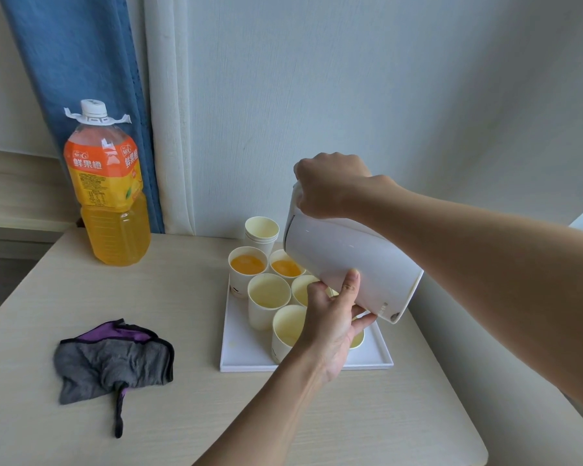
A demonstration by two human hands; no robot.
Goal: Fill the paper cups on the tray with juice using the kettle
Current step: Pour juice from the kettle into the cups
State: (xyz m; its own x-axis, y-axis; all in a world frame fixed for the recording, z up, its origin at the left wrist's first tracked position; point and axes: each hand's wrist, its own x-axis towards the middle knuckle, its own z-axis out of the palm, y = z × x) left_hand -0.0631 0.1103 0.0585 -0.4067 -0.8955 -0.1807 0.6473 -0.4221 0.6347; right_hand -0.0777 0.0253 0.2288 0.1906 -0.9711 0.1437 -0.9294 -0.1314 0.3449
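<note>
Kettle [347, 264] tilted over tray [303, 364] of cups [269, 299], between both hands. Right hand [330, 186] curled round handle, left hand [330, 321] spread against base. Two cups beyond left hand hold juice [247, 264].

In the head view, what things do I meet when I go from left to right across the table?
Cloth → leftmost juice cup → kettle. The bottle shares the cloth's span, so it is left out.
</note>
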